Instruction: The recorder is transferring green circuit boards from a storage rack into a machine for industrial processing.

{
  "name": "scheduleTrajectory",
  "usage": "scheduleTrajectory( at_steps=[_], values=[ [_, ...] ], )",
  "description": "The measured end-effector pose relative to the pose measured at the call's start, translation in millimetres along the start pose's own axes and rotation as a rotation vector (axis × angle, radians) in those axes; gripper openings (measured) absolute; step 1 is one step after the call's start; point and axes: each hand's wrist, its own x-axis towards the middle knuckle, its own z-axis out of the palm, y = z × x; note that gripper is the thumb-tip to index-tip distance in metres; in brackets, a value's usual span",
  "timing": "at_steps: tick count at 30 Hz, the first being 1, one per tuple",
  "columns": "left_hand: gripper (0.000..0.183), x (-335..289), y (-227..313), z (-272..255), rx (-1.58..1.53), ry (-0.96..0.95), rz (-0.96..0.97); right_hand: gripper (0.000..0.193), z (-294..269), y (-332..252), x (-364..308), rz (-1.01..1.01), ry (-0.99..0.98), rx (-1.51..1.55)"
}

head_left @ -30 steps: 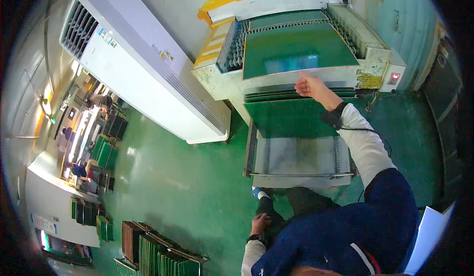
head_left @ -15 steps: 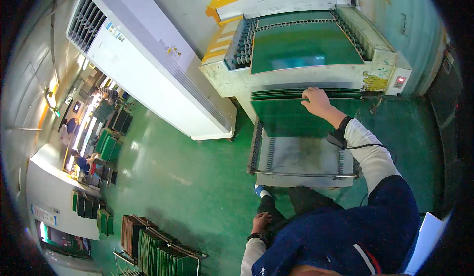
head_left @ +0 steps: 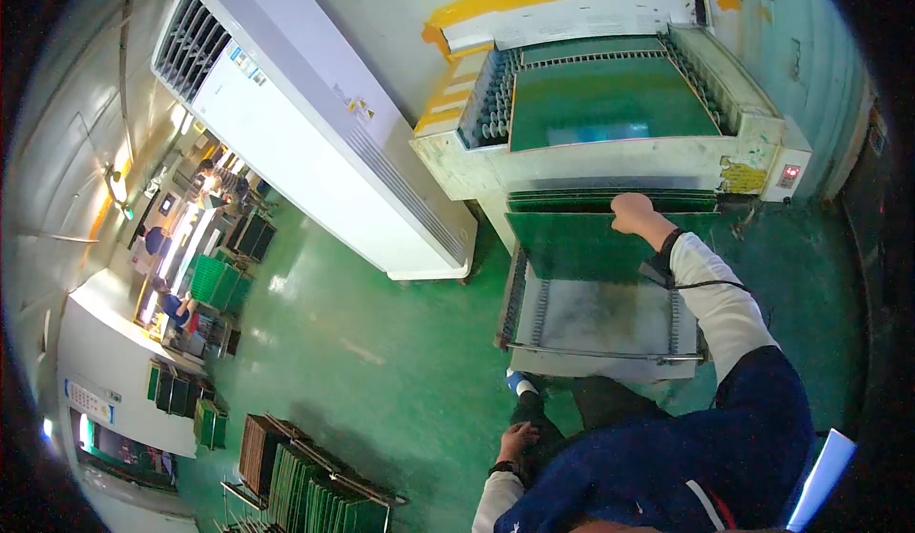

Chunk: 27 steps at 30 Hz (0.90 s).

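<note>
Right hand [head_left: 637, 215] is nearer; front green panel [head_left: 572, 247] lies just below, top edge running left-right. Fingers curled, can't tell if pinching.

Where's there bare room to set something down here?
Bare: the green floor between the tall white cabinet, the loaded panel rack and the cart; the cart's grey bed, between its toothed strips, front rail and the front green panel. Crowded: behind that panel, where more stand close, the right hand at its top edge.
</note>
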Motion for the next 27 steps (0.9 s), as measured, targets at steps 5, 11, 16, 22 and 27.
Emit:
scheduleTrajectory(
  at_steps=[5,11,16,22,27],
  values=[
    [0.034,0,-2,-2,-0.096,-0.007,-0.013,0.025,1,4,3,-0.015,-0.047,-0.033],
    [0.033,-3,3,4,-0.119,0.032,-0.057,0.022,-2,4,1,0.041,0.043,0.003],
    [0.03,3,0,3,-0.143,0.052,-0.077,0.03,5,5,10,0.056,0.071,0.019],
    [0.028,-1,11,10,-0.109,0.069,-0.08,0.032,6,15,11,0.086,0.048,0.019],
    [0.028,7,-5,-3,-0.163,0.052,-0.083,0.034,4,5,12,0.075,0.059,0.034]
  ],
)
